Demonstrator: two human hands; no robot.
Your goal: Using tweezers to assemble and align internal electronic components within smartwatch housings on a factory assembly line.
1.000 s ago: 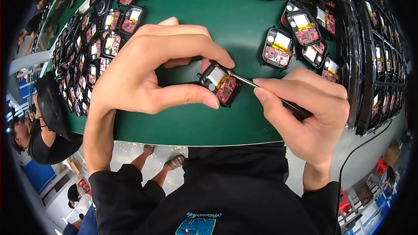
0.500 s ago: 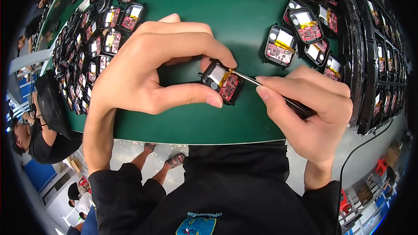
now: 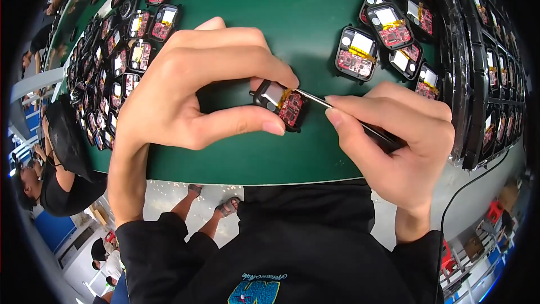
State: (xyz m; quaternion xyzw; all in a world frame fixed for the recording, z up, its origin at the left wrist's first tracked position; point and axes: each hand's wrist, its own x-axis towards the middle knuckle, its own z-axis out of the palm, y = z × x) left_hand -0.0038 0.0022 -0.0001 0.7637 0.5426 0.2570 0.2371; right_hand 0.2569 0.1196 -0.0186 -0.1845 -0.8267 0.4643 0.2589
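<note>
Between the thumb and index finger of my left hand [image 3: 191, 84] is a smartwatch body [image 3: 280, 103], tilted, its inside facing up. It shows a red circuit board, a silvery-white battery and yellow tape in a black case. My right hand [image 3: 396, 138] is closed around tweezers [image 3: 316, 99], dark at the grip and bright metal at the tip. That tip touches the upper edge of the watch body, beside the yellow tape and my left index fingertip. Whether the tips pinch anything is too small to tell.
Many opened watch bodies [image 3: 163, 21] crowd the left of the green table [image 3: 247, 163]. Several more [image 3: 358, 53] lie at the right, some stacked. Black trays [image 3: 467, 79] filled with watch bodies stand along the right edge. A person [image 3: 62, 174] in black is at the far left.
Both hands, with the watch body and the tweezers, have shifted slightly left and up. The watch body is tilted a little more. The tweezer tip stays at its upper edge.
</note>
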